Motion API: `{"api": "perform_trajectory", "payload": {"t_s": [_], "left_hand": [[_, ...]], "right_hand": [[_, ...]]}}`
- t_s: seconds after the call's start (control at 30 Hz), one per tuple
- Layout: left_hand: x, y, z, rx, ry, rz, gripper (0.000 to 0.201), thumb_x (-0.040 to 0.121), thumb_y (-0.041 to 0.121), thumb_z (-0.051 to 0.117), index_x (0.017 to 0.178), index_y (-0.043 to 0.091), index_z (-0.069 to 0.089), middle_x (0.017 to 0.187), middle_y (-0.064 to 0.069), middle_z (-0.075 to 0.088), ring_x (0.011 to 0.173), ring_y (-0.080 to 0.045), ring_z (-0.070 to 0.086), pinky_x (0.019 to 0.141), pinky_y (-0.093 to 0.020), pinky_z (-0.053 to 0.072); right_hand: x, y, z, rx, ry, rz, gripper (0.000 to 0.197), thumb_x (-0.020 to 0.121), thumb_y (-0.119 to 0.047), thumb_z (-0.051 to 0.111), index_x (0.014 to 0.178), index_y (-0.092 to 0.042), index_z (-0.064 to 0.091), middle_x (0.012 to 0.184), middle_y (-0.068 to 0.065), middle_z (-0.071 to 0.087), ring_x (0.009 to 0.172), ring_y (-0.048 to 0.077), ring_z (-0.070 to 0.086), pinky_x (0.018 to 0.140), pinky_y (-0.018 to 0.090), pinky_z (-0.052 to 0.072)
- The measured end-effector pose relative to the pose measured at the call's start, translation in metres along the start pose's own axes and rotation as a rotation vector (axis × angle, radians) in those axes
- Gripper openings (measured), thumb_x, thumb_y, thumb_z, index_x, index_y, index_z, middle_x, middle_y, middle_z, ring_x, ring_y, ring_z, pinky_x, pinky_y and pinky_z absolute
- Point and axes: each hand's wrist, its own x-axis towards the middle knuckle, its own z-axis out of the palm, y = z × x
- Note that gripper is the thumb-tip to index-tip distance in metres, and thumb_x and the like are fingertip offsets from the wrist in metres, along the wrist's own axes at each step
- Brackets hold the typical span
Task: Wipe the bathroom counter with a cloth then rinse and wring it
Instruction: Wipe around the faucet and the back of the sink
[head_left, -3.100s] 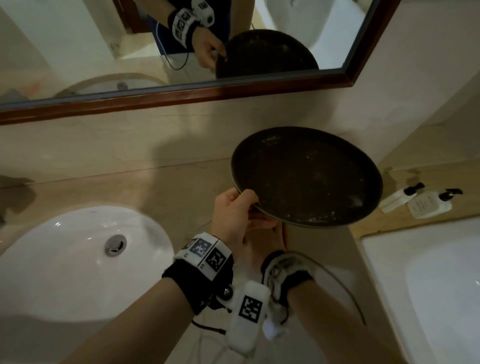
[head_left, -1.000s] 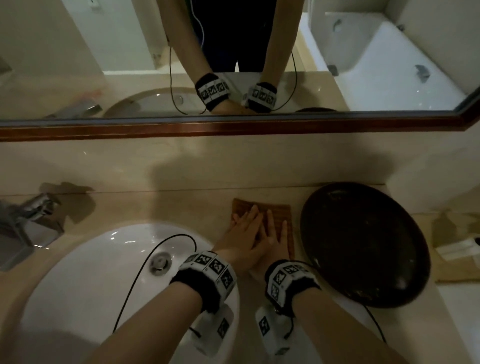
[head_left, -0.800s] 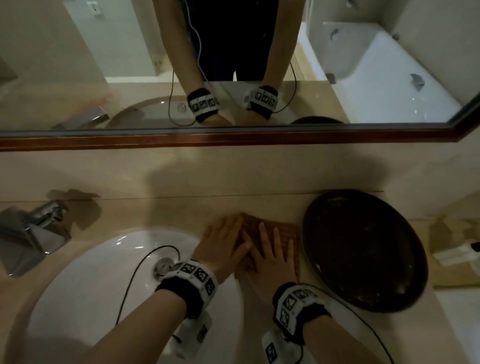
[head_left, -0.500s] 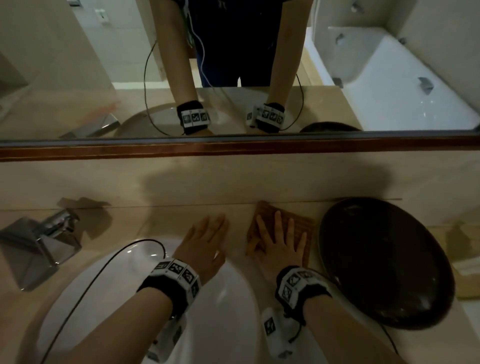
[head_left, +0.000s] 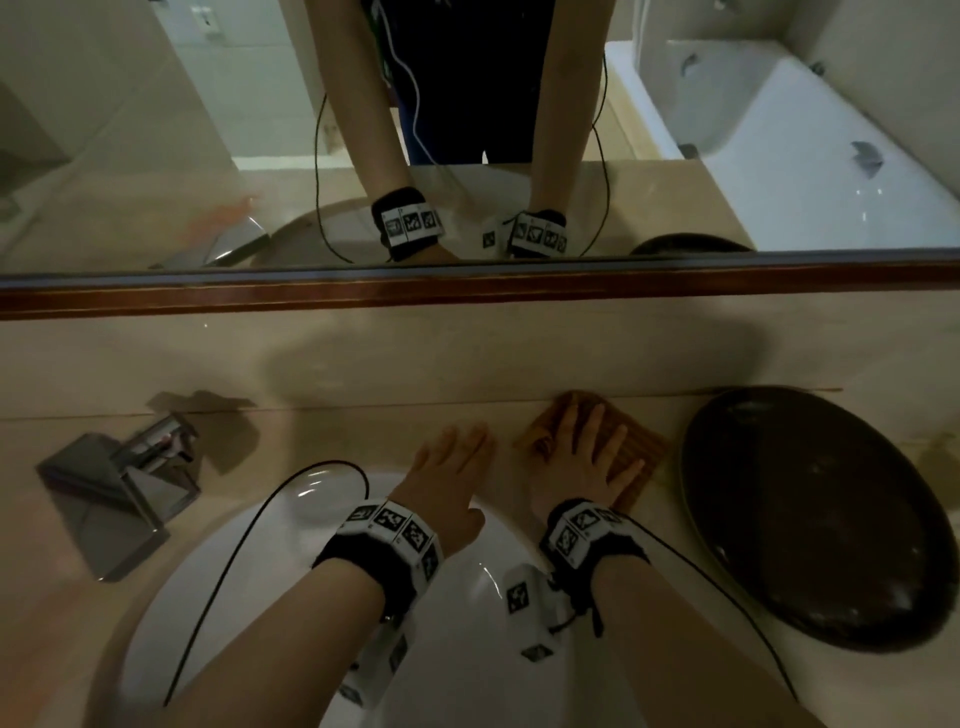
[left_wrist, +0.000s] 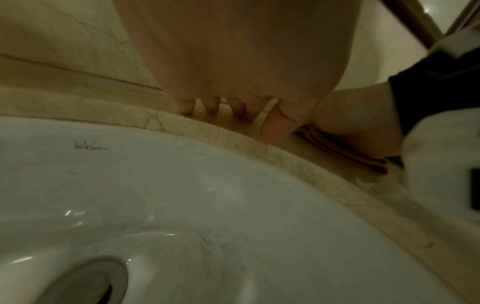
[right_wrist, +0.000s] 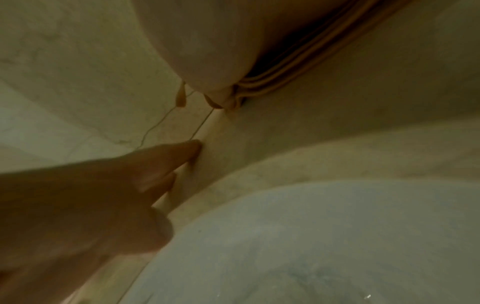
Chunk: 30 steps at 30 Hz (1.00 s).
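A folded brown cloth (head_left: 631, 454) lies on the beige counter (head_left: 332, 436), between the sink and a dark round tray, its far corner at the back wall. My right hand (head_left: 584, 452) presses flat on it with fingers straight and spread. My left hand (head_left: 449, 462) rests flat on the bare counter just left of the cloth, not touching it. The left wrist view shows my left fingertips (left_wrist: 270, 133) on the counter rim and the cloth (left_wrist: 345, 153) under the other hand. In the right wrist view the cloth's folded edge (right_wrist: 298, 67) shows under my palm.
A white sink (head_left: 260, 597) with a drain (left_wrist: 85, 283) lies below my wrists. A chrome faucet (head_left: 119, 483) stands at the left. The dark round tray (head_left: 810, 514) sits right beside the cloth. A wood-framed mirror (head_left: 467, 288) runs above the backsplash. Wrist cables hang over the sink.
The tray was set down on the right. Both hands lay on the cloth; my left hand slid off to the left onto bare counter, while my right pushed the cloth toward the back wall.
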Motion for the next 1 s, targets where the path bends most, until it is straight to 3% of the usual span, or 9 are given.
{"api": "perform_trajectory", "payload": {"t_s": [0.07, 0.2, 0.3, 0.47, 0.6, 0.8, 1.0], "left_hand": [[0.001, -0.006, 0.000, -0.066, 0.000, 0.029, 0.085, 0.089, 0.021, 0.048, 0.152, 0.023, -0.011, 0.157, 0.007, -0.021, 0.145, -0.020, -0.019, 0.119, -0.041, -0.005], [-0.001, -0.019, 0.000, -0.192, 0.098, -0.035, 0.083, 0.086, 0.014, 0.050, 0.153, 0.018, 0.001, 0.159, 0.002, -0.013, 0.147, -0.018, -0.007, 0.120, -0.036, 0.012], [-0.008, -0.030, 0.000, -0.060, 0.136, -0.109, 0.084, 0.087, 0.016, 0.052, 0.152, 0.010, -0.002, 0.159, -0.005, -0.014, 0.147, -0.020, -0.010, 0.120, -0.033, 0.004], [-0.013, -0.031, -0.007, -0.061, 0.094, -0.106, 0.086, 0.090, 0.019, 0.053, 0.152, 0.011, -0.007, 0.158, -0.002, -0.018, 0.147, -0.018, -0.012, 0.120, -0.031, 0.001], [-0.013, -0.028, -0.012, -0.109, 0.107, -0.126, 0.080, 0.091, 0.016, 0.050, 0.153, 0.013, -0.001, 0.160, 0.001, -0.013, 0.147, -0.017, -0.004, 0.119, -0.029, 0.006], [-0.012, -0.034, -0.009, -0.251, 0.362, -0.177, 0.072, 0.084, -0.007, 0.042, 0.149, 0.014, 0.022, 0.158, -0.002, 0.017, 0.139, -0.022, 0.032, 0.111, -0.028, 0.030], [-0.019, -0.062, -0.006, -0.200, 0.524, -0.198, 0.074, 0.083, -0.005, 0.044, 0.150, 0.011, 0.020, 0.157, -0.010, 0.019, 0.139, -0.026, 0.032, 0.111, -0.037, 0.035]], "right_hand": [[-0.004, -0.015, 0.006, -0.022, -0.021, -0.056, 0.070, 0.098, -0.049, 0.022, 0.150, -0.025, -0.018, 0.159, 0.004, -0.023, 0.144, 0.035, -0.020, 0.111, 0.064, -0.011], [-0.018, -0.040, 0.021, -0.117, -0.078, -0.271, 0.075, 0.097, -0.049, 0.031, 0.151, -0.027, -0.017, 0.157, 0.002, -0.026, 0.143, 0.036, -0.023, 0.108, 0.063, -0.016], [-0.017, -0.035, 0.020, -0.134, -0.071, -0.347, 0.072, 0.098, -0.047, 0.029, 0.151, -0.029, -0.016, 0.159, -0.001, -0.023, 0.145, 0.032, -0.020, 0.112, 0.059, -0.014], [-0.001, 0.013, 0.001, -0.080, -0.030, -0.207, 0.066, 0.098, -0.051, 0.023, 0.152, -0.032, -0.011, 0.160, -0.003, -0.018, 0.147, 0.028, -0.015, 0.115, 0.055, -0.011], [0.002, 0.013, -0.011, -0.091, -0.057, -0.207, 0.061, 0.099, -0.046, 0.022, 0.152, -0.034, -0.004, 0.161, -0.003, -0.015, 0.147, 0.031, -0.014, 0.114, 0.060, -0.008], [-0.009, -0.034, 0.002, -0.178, -0.115, -0.470, 0.059, 0.099, -0.049, 0.023, 0.152, -0.035, 0.001, 0.161, -0.004, -0.010, 0.147, 0.031, -0.011, 0.114, 0.062, -0.008], [-0.023, -0.090, 0.027, -0.199, -0.155, -0.583, 0.060, 0.098, -0.053, 0.022, 0.151, -0.038, 0.000, 0.161, -0.005, -0.011, 0.147, 0.031, -0.012, 0.112, 0.062, -0.011]]}}
